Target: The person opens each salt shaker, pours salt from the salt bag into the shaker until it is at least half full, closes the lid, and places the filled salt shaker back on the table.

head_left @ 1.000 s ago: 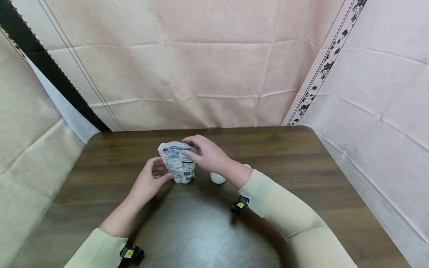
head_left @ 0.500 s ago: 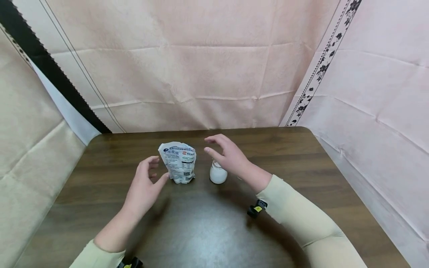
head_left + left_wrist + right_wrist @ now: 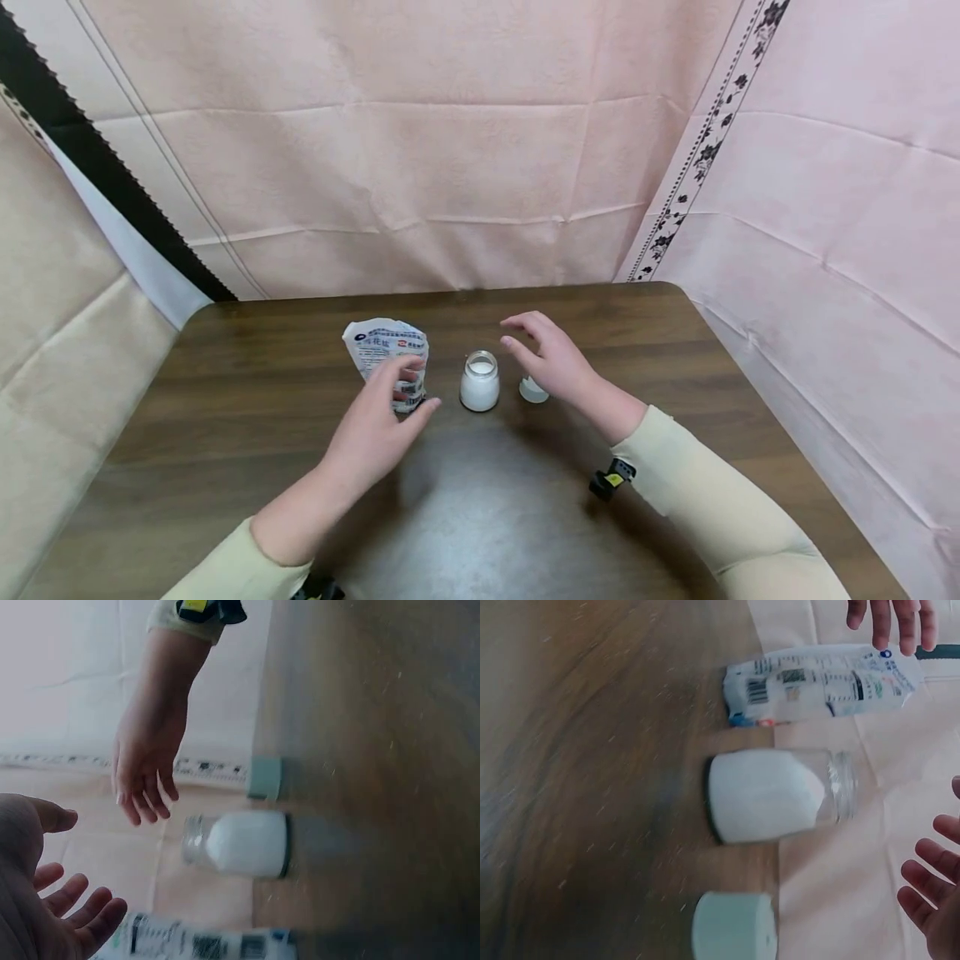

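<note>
A small glass jar [image 3: 480,383] filled with white powder stands upright and uncapped on the table. To its left stands a white printed bag [image 3: 378,342], its lower part partly hidden by my left hand [image 3: 378,425], which hovers in front with fingers loosely bent and holds nothing. Right of the jar sits a pale green cap [image 3: 735,926], partly covered in the head view by my right hand [image 3: 551,358]. That hand hangs above the cap, fingers apart, touching nothing that I can see. In the left wrist view the powder [image 3: 251,844] slopes up toward the jar's neck.
The brown wooden table [image 3: 480,517] has its back edge close to a hanging pinkish cloth [image 3: 465,167]. More cloth hangs along the left and right sides. Black wrist devices [image 3: 613,479] sit at both sleeves.
My right hand has left the bag and moved right, past the jar to the cap. My left hand has let go of the bag and shifted right in front of it.
</note>
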`<state>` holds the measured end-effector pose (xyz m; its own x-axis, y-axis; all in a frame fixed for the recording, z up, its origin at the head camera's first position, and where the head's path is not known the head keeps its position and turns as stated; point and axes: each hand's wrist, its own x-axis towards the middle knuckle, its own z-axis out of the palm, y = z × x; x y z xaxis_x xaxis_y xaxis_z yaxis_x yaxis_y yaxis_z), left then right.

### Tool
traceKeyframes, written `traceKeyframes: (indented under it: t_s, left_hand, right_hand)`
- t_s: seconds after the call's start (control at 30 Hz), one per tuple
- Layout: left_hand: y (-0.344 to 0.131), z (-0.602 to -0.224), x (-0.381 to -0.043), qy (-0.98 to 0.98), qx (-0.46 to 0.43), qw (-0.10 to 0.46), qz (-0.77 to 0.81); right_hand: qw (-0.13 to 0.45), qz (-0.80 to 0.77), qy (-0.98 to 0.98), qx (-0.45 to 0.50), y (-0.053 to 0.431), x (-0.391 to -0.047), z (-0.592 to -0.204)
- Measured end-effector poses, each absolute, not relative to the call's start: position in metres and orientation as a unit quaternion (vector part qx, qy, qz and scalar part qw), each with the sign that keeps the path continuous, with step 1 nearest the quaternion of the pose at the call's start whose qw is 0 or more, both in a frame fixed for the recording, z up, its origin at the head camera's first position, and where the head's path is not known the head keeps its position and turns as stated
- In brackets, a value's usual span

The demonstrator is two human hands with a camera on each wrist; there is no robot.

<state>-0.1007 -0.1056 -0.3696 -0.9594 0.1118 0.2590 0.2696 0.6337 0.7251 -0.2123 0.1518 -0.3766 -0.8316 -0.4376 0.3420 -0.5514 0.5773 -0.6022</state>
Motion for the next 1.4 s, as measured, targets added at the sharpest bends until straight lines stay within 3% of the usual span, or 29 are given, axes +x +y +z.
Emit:
traceKeyframes:
  t_s: [0.47,0.9,1.13,1.4]
  left_hand:
    - [-0.063,-0.403,-0.127,-0.903,-0.084,-0.013,-0.420]
    - [-0.049,-0.422,-0.151,-0.902,-0.059,-0.008,-0.427]
    - [-0.040,-0.431,-0.168,-0.901,-0.038,-0.011,-0.432]
    - [-0.037,-0.435,-0.179,-0.900,-0.034,-0.023,-0.434]
  right_hand:
    - [0.046,0.279,-0.926,0.252,0.173,-0.212,-0.399]
    - [0.018,0.169,-0.951,0.258,0.184,-0.217,-0.426]
    - [0.033,0.155,-0.952,0.263,0.184,-0.215,-0.430]
    - [0.003,0.144,-0.956,0.257,0.184,-0.216,-0.429]
